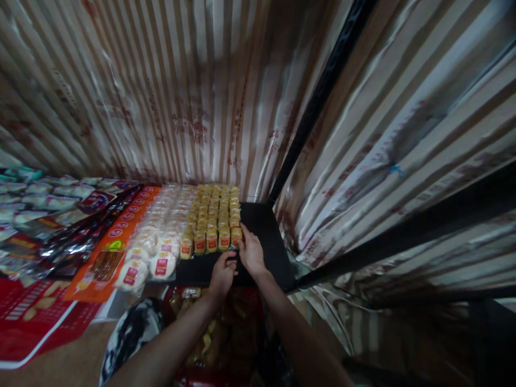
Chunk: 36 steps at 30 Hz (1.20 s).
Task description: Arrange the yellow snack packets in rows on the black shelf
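Five columns of yellow packets (212,240) stand on a black shelf (268,236) at eleven o'clock from two hands. The right hand (252,250), fingers extended, touches the nearest right packet; the left hand (223,271) is half-curled, its hold unclear. At ten o'clock lie two columns of white packets (163,264), beside one orange bag (94,279).

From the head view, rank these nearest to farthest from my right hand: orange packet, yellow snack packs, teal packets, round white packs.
From the right hand:
1. Yellow snack packs: right at its fingertips, to their left.
2. Round white packs: just left of those.
3. Orange packet: farther left.
4. Teal packets: far left, at the back.
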Tool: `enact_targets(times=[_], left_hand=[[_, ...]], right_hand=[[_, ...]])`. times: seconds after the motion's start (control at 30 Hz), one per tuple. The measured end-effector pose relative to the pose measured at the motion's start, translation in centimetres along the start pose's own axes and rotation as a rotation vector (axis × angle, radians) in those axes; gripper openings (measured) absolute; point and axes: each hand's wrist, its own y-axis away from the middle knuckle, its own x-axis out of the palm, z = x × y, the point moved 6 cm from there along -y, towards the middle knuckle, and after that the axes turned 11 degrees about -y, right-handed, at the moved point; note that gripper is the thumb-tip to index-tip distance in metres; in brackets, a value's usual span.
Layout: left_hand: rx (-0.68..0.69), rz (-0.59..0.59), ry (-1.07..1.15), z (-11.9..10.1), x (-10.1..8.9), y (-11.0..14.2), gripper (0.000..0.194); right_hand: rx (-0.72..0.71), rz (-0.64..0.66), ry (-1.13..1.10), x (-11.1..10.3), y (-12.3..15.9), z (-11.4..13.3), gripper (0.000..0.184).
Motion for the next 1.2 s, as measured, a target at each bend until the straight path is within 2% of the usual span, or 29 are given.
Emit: enact_targets(times=[0.17,0.3,0.53,0.63,0.8,0.93,1.07,1.13,1.2], left_hand=[[0.023,0.016,0.077,-0.4,0.0,0.0,0.03],[0.01,0.032,0.136,-0.4,0.3,-0.3,0.035],[0.034,0.121,0.233,-1.2,0.9,-0.3,0.043],[0.051,0.108,0.173,-1.1,0.6,-0.1,0.039],[0.097,0.068,-0.069,0.1,0.3,0.6,0.024],[0.146,0.07,-0.215,0.7,-0.1,1.6,0.02],[0.282,0.109,-0.371,0.9,-1.1,4.0,0.023],[0.297,0.17,-0.487,2.1,-1.7,5.5,0.025],[0.247,0.255,-0.61,4.3,-2.1,6.7,0.027]], right_hand=[[-0.035,-0.06,-0.014,0.4,0.1,-0.4,0.053],[0.001,-0.122,-0.036,0.6,0.5,-0.9,0.05],[0.028,-0.119,-0.111,1.3,0.7,-1.5,0.045],[0.018,-0.129,-0.145,1.2,0.8,-1.5,0.047],[0.066,-0.196,-0.172,0.1,1.9,-1.1,0.044],[0.095,-0.213,-0.276,-0.7,4.1,-0.2,0.04],[0.133,-0.193,-0.44,-1.3,8.1,1.1,0.037],[0.164,-0.167,-0.504,-1.2,10.6,1.6,0.035],[0.199,-0.102,-0.504,-0.5,13.1,2.0,0.032]])
